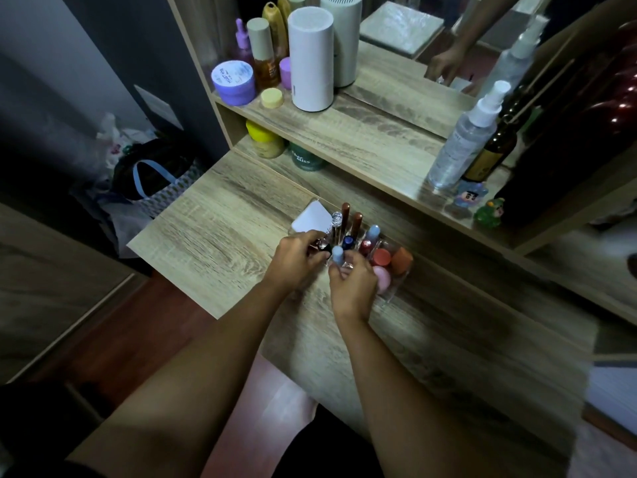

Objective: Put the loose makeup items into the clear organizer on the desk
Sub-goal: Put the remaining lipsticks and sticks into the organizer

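Organizer (386,298) nearly full on worktop (220,215). Left hand (296,260) pinching dark-capped item (322,249), right hand (351,281) gripping pale-blue tube (337,254) at organizer's near edge. Next: seat both upright in free slots.

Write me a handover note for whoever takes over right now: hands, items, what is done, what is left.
Left hand: closed on a small dark-capped item at the organizer's left end.
Right hand: pinching a light blue-capped tube at the organizer's near edge.
Clear organizer: already holds upright tubes, a coral-capped item and a pink sponge.
Left: seat both held items. No other loose makeup shows on the desk.
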